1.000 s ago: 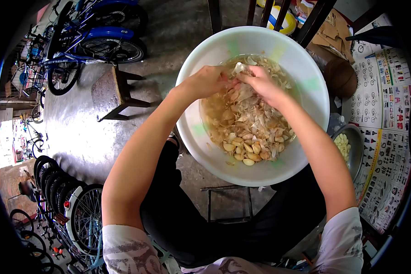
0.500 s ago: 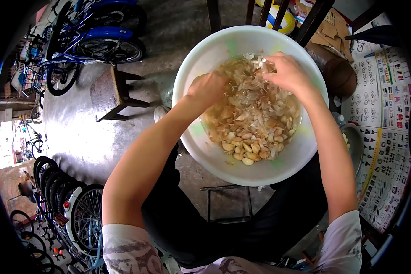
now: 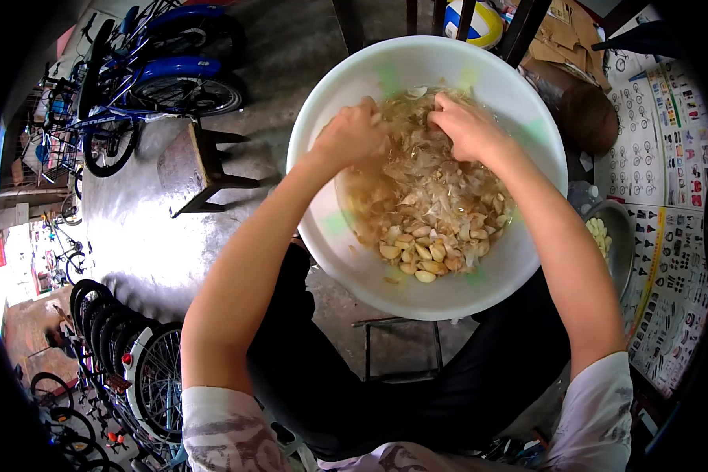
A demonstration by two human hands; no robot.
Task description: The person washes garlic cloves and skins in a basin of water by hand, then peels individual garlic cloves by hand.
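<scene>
A large white plastic basin [image 3: 354, 275] rests over my lap, holding cloudy water. Loose garlic skins [image 3: 433, 181] float in a thick mass across its middle. Unpeeled and partly bare garlic cloves [image 3: 425, 253] are heaped at the near side. My left hand [image 3: 355, 132] is closed at the basin's left side, by the water, its fingertips partly hidden. At the far side of the skins, my right hand [image 3: 466, 127] has its fingers curled together and pointing down. What either hand holds, if anything, I cannot make out.
A metal bowl [image 3: 620, 252] with pale peeled cloves [image 3: 598, 236] stands right of the basin, beside printed sheets [image 3: 645, 291]. A wooden stool [image 3: 189, 169] and blue bicycles [image 3: 181, 79] are at left. A ball [image 3: 473, 23] lies behind dark bars at the back.
My left hand has lifted slightly at the basin's left side. My right hand has shifted a little left and down. More brown water shows at left; the view has moved slightly.
</scene>
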